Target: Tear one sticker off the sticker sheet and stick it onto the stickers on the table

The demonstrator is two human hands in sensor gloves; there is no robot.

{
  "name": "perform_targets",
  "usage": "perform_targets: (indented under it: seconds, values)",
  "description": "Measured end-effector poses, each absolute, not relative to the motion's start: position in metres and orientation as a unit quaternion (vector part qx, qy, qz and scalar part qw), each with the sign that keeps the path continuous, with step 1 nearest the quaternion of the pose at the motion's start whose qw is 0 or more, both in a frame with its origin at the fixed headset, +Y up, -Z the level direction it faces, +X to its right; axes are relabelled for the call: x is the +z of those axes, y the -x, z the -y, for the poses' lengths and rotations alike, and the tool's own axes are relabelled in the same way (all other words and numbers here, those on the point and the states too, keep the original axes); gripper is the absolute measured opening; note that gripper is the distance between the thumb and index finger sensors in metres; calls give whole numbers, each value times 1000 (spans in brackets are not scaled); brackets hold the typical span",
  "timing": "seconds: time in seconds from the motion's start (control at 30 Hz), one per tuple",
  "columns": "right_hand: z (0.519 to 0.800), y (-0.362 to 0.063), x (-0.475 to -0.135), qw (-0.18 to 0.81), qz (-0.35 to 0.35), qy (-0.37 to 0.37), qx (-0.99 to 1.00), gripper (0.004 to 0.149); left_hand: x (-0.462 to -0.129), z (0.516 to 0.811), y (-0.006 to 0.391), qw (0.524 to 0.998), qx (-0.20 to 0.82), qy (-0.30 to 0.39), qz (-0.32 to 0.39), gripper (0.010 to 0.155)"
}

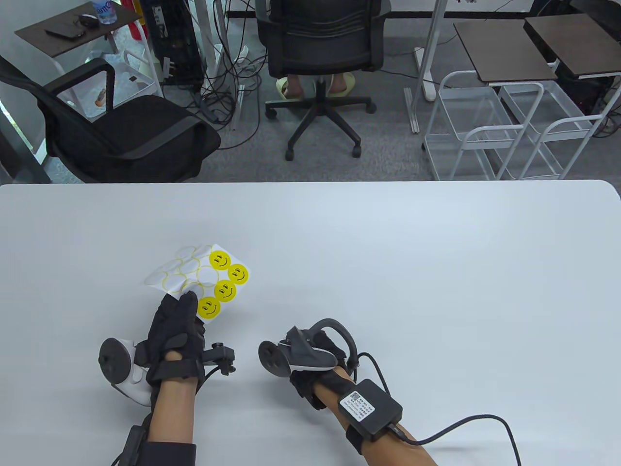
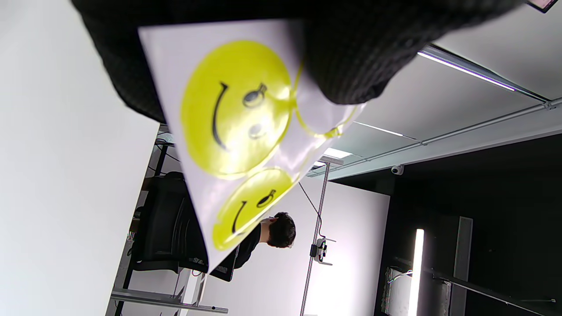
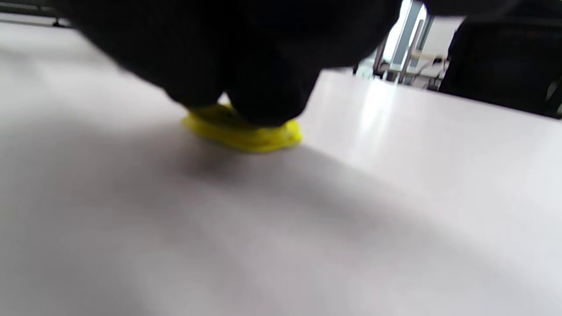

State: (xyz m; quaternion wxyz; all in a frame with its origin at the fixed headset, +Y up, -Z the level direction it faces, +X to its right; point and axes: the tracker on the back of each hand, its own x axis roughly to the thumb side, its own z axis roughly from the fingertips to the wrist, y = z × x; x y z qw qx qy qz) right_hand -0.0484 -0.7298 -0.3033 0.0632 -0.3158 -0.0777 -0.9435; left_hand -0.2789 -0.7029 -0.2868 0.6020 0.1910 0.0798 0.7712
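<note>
My left hand (image 1: 186, 297) holds the white sticker sheet (image 1: 196, 272) by its near corner, a little above the table. The sheet carries several yellow smiley stickers (image 1: 225, 290) on its right side and empty outlines on its left. In the left wrist view the sheet (image 2: 237, 131) sits between my gloved fingers (image 2: 351, 57). My right hand (image 1: 315, 361) is low on the table to the right of the sheet, its fingertips hidden under the tracker. In the right wrist view its fingertips (image 3: 263, 96) press on a small yellow sticker pile (image 3: 248, 136) on the table.
The white table (image 1: 412, 252) stretches away to the right and far side. Beyond its far edge stand two black office chairs (image 1: 126, 131), white wire racks (image 1: 490, 126) and cables. A cable (image 1: 465, 427) runs from my right wrist unit.
</note>
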Motion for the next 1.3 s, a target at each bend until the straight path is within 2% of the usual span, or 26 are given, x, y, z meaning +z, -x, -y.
perform_targets:
  seconds: [0.03, 0.17, 0.33, 0.43, 0.47, 0.53, 0.7, 0.83, 1.13, 1.3]
  values:
    - [730, 49, -302, 66, 105, 309, -943, 50, -287, 703, 278, 603, 771, -189, -79, 42]
    - [730, 46, -299, 53, 127, 313, -940, 51, -287, 703, 277, 609, 768, -186, -76, 42]
    - [728, 32, -302, -29, 129, 286, -949, 49, -288, 704, 276, 615, 763, -185, -73, 42]
    - [720, 18, -306, -117, 127, 272, -947, 47, -288, 704, 275, 616, 762, -185, -74, 42]
    - [711, 11, -308, -169, 115, 261, -943, 48, -288, 704, 275, 618, 761, -185, -74, 42]
    - [699, 3, -310, -200, 86, 254, -942, 49, -288, 704, 275, 620, 759, -185, -74, 42]
    - [658, -28, -310, -244, -7, 244, -939, 53, -289, 705, 273, 629, 752, -181, -73, 42]
    - [637, -56, -307, -274, -69, 227, -932, 57, -289, 706, 272, 635, 748, -177, -72, 42]
    - [623, -109, -290, -289, -160, 192, -924, 64, -289, 705, 269, 651, 735, -177, -64, 43]
    - [628, -133, -280, -276, -199, 178, -923, 65, -289, 706, 265, 669, 720, -172, -60, 43]
